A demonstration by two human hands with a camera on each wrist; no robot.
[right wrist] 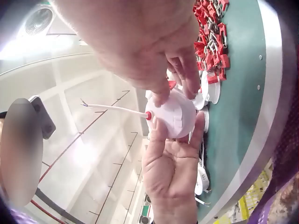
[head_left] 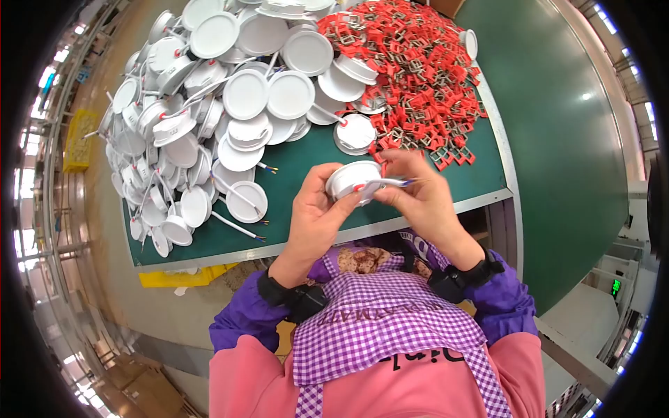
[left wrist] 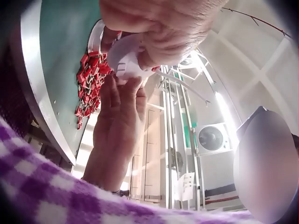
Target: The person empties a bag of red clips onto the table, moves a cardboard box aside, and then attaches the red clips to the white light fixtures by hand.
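Note:
Both hands hold one round white lamp body (head_left: pixel 348 180) above the front edge of the green table. The left hand (head_left: pixel 317 209) grips it from the left, its thumb near the red cable grommet (right wrist: pixel 149 115). At its right side the right hand (head_left: pixel 421 198) pinches, with a red part (right wrist: pixel 172 84) by its fingers. A white cable (right wrist: pixel 117 109) with bare coloured wire ends comes out of the grommet. In the left wrist view the white body (left wrist: pixel 127 58) sits between the left hand (left wrist: pixel 163 28) and the right hand (left wrist: pixel 119 121).
White round lamps with cables (head_left: pixel 245 94) are heaped at the table's left and back. Red clips with metal springs (head_left: pixel 418 76) form a pile at the back right. One lamp (head_left: pixel 355 134) lies just beyond the hands. A metal edge (head_left: pixel 390 221) borders the green table.

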